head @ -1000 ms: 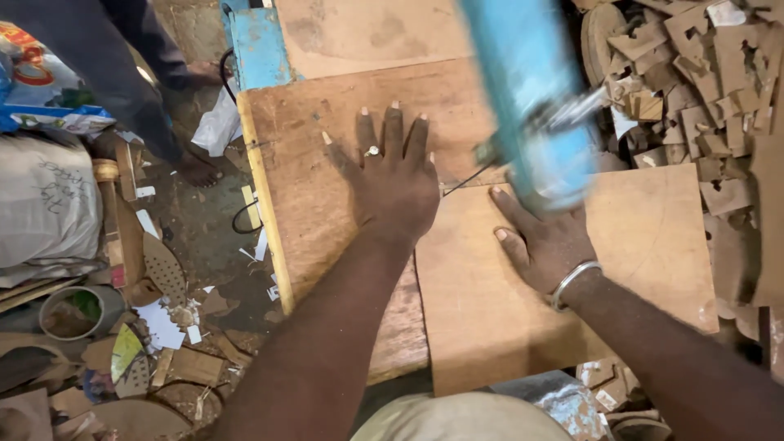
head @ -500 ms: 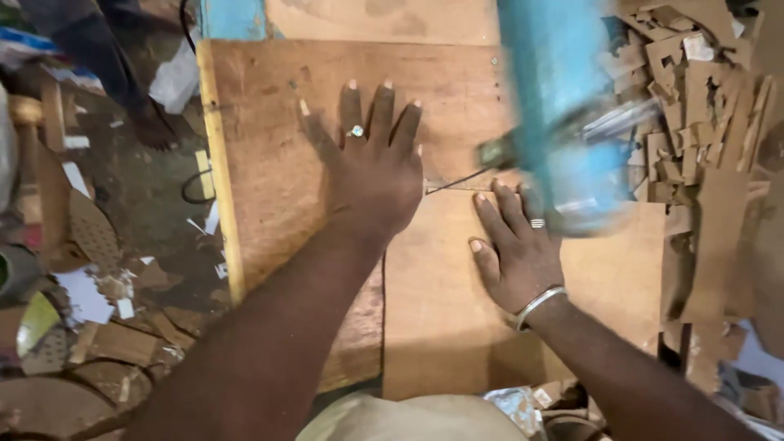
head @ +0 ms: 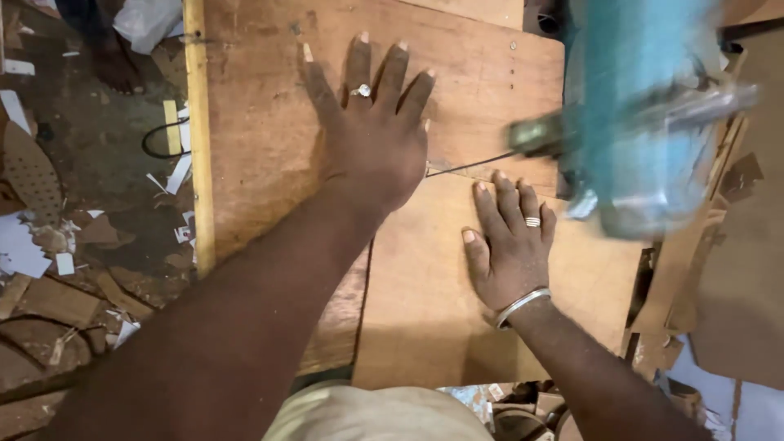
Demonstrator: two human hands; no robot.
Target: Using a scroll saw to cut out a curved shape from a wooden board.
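- Now the left hand [head: 371,147] lies palm-down with fingers spread on the bench [head: 261,139], arm stretched forward, holding nothing.
- Right hand [head: 508,245] presses flat, fingers close together, on a thin brown board [head: 425,310] near the bench's near edge.
- Blurred blue saw machine [head: 637,122] stands just beside, at the right edge.

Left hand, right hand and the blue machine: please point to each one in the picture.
left hand [head: 371,143], head view, on the back of the hand.
right hand [head: 510,245], head view, on the back of the hand.
blue machine [head: 633,122], head view, on its blurred blue body.
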